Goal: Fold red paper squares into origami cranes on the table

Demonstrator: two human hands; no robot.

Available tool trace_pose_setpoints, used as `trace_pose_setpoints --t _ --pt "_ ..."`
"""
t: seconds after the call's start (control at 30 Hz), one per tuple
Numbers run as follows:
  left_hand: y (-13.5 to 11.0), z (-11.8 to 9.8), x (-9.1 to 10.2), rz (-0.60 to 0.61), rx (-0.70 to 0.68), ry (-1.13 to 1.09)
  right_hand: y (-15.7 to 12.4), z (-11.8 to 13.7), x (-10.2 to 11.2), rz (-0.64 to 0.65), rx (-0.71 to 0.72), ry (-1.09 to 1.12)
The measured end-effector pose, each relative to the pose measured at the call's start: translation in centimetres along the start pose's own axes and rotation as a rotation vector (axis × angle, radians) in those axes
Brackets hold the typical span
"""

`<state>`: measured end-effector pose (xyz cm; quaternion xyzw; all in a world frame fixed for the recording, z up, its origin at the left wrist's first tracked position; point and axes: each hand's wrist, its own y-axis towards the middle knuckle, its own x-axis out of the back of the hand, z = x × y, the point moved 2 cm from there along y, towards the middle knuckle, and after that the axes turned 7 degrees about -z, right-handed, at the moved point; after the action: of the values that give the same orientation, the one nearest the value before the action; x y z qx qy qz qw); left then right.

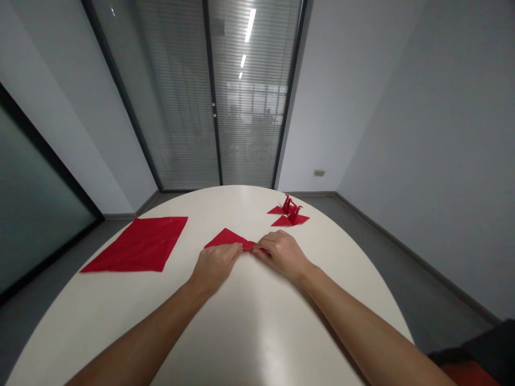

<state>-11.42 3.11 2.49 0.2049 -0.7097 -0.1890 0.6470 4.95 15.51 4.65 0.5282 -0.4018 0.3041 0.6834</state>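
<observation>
A partly folded piece of red paper lies on the white round table, with a pointed corner showing beyond my hands. My left hand rests over its near left part, fingers closed and pressed down on it. At the paper's right end my right hand has its fingers pinched on the edge. A narrow red strip shows between the fingertips of both hands. The rest of the paper is hidden under them.
A flat sheet of red paper lies on the left of the table. Two folded red paper cranes stand at the far right. A dark object is at the lower right corner. Beyond the table are glass panels with blinds.
</observation>
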Motion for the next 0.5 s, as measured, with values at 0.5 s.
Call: trace_pose_setpoints --t 0.5 --pt "-0.1 1.4 -0.3 0.000 0.116 0.069 -0.7 -2.5 1.0 0.034 -0.118 -0.056"
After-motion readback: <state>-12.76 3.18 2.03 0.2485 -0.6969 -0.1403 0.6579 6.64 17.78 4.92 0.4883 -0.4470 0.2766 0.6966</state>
